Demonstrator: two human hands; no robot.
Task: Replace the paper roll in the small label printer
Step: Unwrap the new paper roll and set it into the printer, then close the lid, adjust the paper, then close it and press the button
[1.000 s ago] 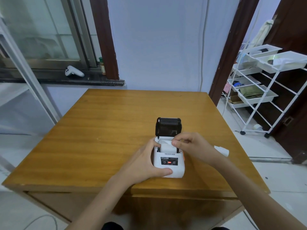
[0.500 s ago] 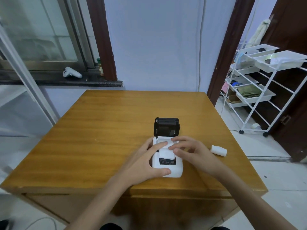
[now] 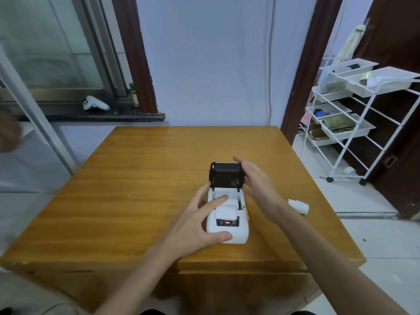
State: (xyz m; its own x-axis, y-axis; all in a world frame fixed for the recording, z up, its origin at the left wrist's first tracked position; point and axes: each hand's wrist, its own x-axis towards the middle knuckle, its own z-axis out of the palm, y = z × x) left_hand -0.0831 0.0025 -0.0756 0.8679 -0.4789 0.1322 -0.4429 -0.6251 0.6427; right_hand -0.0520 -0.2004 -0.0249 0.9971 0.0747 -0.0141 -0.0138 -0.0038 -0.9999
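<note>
A small white label printer (image 3: 236, 234) stands near the front edge of the wooden table (image 3: 141, 192). Its black lid (image 3: 227, 175) is raised upright at the back. A white paper roll (image 3: 227, 206) lies in the open bay. My left hand (image 3: 200, 221) grips the printer's left side, thumb at the front corner, forefinger resting on the roll. My right hand (image 3: 259, 185) is at the right edge of the lid, fingers spread, holding nothing. A second white paper roll (image 3: 298, 206) lies on the table to the right, partly behind my right forearm.
A white wire shelf cart (image 3: 347, 114) with trays stands on the floor to the right. A dark window sill (image 3: 91, 115) behind the table carries a white controller (image 3: 95, 103). The table's right edge is close to the loose roll.
My right hand has lifted off the paper bay and moved back to the right side of the raised lid. My left forefinger now rests on the roll.
</note>
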